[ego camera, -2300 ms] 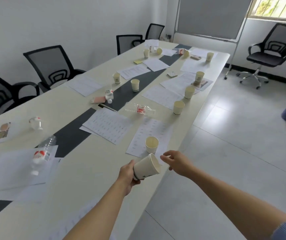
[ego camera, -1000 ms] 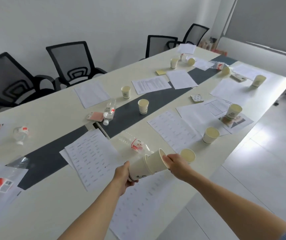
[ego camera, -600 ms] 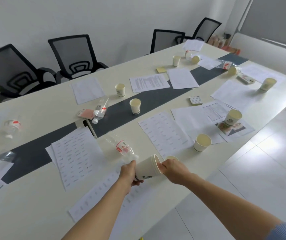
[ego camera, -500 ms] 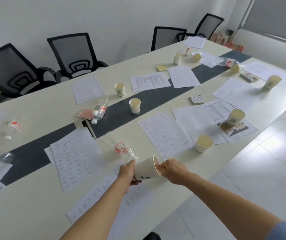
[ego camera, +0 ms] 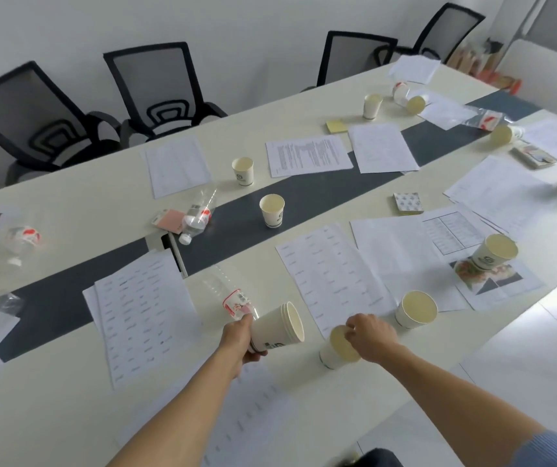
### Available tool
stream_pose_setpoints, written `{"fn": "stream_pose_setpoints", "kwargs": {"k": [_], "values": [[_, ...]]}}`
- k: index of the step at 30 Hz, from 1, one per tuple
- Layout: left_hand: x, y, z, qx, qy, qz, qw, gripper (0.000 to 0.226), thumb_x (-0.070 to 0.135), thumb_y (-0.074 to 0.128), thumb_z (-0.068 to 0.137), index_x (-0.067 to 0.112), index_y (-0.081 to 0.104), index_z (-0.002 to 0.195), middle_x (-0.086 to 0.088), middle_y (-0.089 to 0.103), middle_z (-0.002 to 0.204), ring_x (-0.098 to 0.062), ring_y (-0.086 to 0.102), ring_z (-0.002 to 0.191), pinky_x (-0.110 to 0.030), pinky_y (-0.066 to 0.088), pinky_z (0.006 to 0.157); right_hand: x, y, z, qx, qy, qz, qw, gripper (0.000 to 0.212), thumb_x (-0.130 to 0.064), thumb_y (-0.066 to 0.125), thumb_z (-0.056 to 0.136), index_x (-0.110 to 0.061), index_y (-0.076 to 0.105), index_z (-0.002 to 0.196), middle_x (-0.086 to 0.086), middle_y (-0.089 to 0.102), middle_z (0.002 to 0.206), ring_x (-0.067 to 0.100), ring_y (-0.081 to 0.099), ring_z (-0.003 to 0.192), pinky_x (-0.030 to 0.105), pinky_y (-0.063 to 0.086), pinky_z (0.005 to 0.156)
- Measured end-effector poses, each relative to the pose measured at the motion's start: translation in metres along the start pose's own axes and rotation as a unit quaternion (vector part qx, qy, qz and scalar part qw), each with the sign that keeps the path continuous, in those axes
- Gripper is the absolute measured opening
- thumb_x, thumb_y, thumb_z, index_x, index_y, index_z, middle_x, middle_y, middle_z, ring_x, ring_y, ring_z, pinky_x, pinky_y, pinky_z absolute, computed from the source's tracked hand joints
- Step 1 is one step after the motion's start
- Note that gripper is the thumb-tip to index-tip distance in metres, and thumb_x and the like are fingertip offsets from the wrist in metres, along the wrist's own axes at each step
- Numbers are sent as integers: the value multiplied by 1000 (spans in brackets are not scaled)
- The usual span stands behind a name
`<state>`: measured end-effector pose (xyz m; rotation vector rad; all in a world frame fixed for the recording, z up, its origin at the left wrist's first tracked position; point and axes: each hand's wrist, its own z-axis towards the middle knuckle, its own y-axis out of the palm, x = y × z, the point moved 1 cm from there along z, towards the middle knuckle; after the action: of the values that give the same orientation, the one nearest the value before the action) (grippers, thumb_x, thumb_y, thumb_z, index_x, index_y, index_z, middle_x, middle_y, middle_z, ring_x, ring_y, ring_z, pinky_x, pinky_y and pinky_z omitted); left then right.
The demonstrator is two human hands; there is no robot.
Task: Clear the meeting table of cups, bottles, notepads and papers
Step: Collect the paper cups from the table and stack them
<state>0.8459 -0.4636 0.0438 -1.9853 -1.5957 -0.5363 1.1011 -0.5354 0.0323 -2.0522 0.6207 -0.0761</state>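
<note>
The stack of paper cups (ego camera: 275,328) is in your left hand (ego camera: 241,338), whose fingers are wrapped round its base; the stack is tipped on its side above the table (ego camera: 51,399), with its mouths turned to your right. Just right of it, your right hand (ego camera: 373,338) has its fingertips closed on the rim of a single cup (ego camera: 332,353) at the near edge of the table; whether that cup is lifted or resting on the table I cannot tell. Another upright cup (ego camera: 416,308) stands just beyond your right hand, near the same edge. A clear bottle (ego camera: 228,293) with a red label lies on its side right behind the stack, its near end at your left fingers. Printed sheets (ego camera: 142,308) lie left of the bottle and more sheets (ego camera: 331,278) lie to its right. Farther out, one cup (ego camera: 272,210) stands on the dark strip (ego camera: 320,197) down the table's middle; a second bottle (ego camera: 198,214) lies beside a pink notepad (ego camera: 169,220). A cup (ego camera: 494,252) stands on a photo sheet (ego camera: 495,281) at the right. Black mesh chairs (ego camera: 159,85) line the far side.
</note>
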Motion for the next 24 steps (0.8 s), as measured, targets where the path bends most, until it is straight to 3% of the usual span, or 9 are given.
{"fn": "stream_pose_setpoints", "kwargs": {"k": [5, 8, 10, 14, 19, 24], "values": [[29, 10, 1, 40, 2, -43, 998, 29, 30, 45, 97, 5, 60, 102, -20, 64, 76, -27, 58, 48, -23, 41, 39, -10, -66, 32, 51, -41, 173, 983, 16, -25, 46, 96, -20, 60, 88, 9, 70, 82, 25, 68, 66, 34, 52, 65], [51, 22, -6, 58, 17, -81, 995, 22, 25, 42, 97, 9, 56, 90, -21, 62, 78, -28, 56, 51, -24, 40, 43, -23, -109, 52, 71, -108, 239, 962, 18, -23, 46, 98, -14, 61, 93, 9, 67, 71, 17, 59, 52, 33, 49, 55], [62, 29, -5, 73, 17, -103, 992, 26, 25, 43, 96, 4, 57, 91, -23, 62, 78, -29, 56, 52, -26, 41, 43, -33, -129, 60, 66, -146, 252, 954, 23, -25, 44, 100, -14, 57, 84, 7, 62, 70, 17, 56, 52, 30, 44, 51], [80, 48, -1, 111, 22, -138, 984, 32, 28, 46, 94, -1, 60, 96, -27, 65, 87, -31, 60, 54, -27, 43, 42, -40, -152, 76, 39, -207, 234, 949, 40, -30, 43, 101, -19, 40, 63, 3, 51, 63, 19, 45, 53, 28, 37, 50], [95, 75, -5, 122, 23, -176, 977, 28, 27, 44, 96, 3, 59, 96, -23, 64, 80, -30, 58, 54, -26, 42, 43, -43, -162, 94, -5, -267, 201, 943, 43, -31, 43, 101, -21, 39, 60, -3, 45, 60, 15, 40, 56, 25, 32, 51], [115, 88, -8, 126, 19, -193, 973, 27, 27, 45, 97, 5, 59, 92, -20, 63, 76, -30, 57, 52, -26, 41, 45, -57, -168, 112, -32, -296, 128, 946, 47, -38, 40, 101, -14, 39, 61, 1, 44, 61, 16, 38, 58, 31, 30, 56]]}}
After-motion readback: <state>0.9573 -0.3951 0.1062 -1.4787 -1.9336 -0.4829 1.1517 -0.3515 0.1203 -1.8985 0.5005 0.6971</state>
